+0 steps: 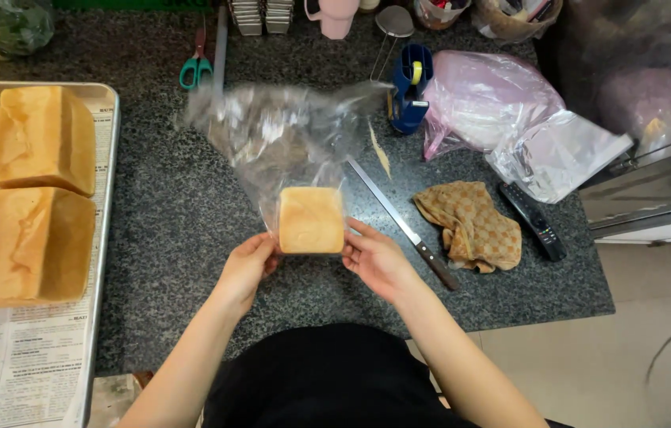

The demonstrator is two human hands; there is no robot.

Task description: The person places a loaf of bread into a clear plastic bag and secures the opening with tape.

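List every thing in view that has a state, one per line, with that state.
Bread loaf: inside the clear plastic bag, held between both hands.
Clear plastic bag: open, top loose and blurred.
Left hand: gripping the loaf's left side.
Right hand: gripping its right side.
Long knife: lying flat on the counter.
Scissors: closed.
Checked cloth: crumpled.
Tray loaves: unbagged.

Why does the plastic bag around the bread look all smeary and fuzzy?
In the head view, the clear plastic bag is blurred as if by motion, while the loaf piece between the left hand and right hand looks fairly sharp; the knife and granite counter are crisp, and light glares off the pink bag at the right.
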